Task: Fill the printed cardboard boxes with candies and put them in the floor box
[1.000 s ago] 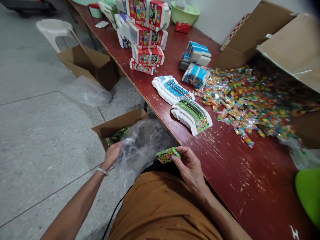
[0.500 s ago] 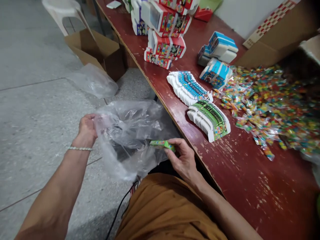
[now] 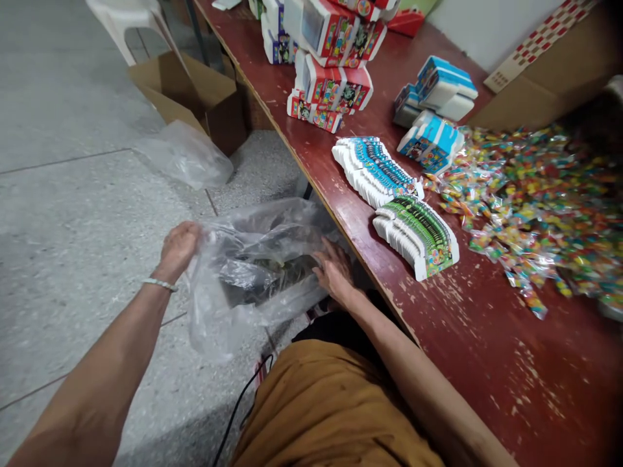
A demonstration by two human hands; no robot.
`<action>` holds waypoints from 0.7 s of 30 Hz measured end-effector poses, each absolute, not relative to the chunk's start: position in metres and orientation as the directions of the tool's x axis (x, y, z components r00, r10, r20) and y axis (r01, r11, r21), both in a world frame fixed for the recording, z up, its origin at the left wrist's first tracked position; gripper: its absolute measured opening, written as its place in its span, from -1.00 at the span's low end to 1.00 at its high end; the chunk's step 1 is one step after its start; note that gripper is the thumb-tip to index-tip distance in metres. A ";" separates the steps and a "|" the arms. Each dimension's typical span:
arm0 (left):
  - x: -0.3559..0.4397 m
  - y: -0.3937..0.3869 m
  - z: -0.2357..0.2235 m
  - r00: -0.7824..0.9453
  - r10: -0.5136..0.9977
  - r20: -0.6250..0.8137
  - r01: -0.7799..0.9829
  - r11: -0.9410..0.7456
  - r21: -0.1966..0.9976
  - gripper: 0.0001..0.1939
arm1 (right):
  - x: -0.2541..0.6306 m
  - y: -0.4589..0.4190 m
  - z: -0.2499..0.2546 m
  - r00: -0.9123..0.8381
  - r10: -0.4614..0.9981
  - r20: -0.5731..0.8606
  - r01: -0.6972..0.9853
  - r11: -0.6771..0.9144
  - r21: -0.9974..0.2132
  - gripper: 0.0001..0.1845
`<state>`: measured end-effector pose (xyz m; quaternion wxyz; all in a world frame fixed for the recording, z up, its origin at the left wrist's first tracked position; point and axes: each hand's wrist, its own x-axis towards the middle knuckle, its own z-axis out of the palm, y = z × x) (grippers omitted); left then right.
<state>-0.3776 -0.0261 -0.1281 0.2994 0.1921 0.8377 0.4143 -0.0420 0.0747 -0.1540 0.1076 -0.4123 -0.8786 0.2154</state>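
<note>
Beside a worn red-painted wooden table [image 3: 491, 395], above a grey concrete floor [image 3: 73, 311], the left hand [image 3: 179, 250] clenches the gathered edge of a clear plastic bag [image 3: 257, 224]; the right hand [image 3: 335, 272] lies open at the bag, fingers spread, grasping nothing.

my left hand [image 3: 179, 250] gripped edge of clear plastic bag [image 3: 253, 275]; right hand [image 3: 333, 271] open, fingers spread at bag mouth, just beside edge of red wooden table [image 3: 491, 395]. printed card blanks [image 3: 416, 237] and loose wrapped candies [image 3: 545, 220] lay on tabletop.
</note>
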 end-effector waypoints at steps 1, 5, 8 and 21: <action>-0.373 -0.029 -0.128 -0.760 0.574 -0.306 0.184 0.642 0.745 -0.56 | -0.039 0.074 -0.157 -0.630 0.777 -0.009 0.697 0.560 -0.447 -0.58; -0.351 -0.037 -0.117 -0.746 0.655 -0.119 0.463 0.639 0.614 -0.39 | -0.035 0.069 -0.168 -0.639 0.761 -0.117 0.743 0.570 -0.350 -0.55; -0.328 -0.040 -0.117 -0.611 0.786 -0.087 0.616 0.543 0.571 -0.52 | -0.036 0.065 -0.171 -0.662 0.732 -0.162 0.735 0.590 -0.335 -0.57; -0.276 0.082 -0.144 -0.239 0.939 -0.246 0.826 0.330 0.457 -0.70 | -0.020 0.034 -0.153 -0.756 0.650 -0.082 0.611 0.654 -0.446 -0.63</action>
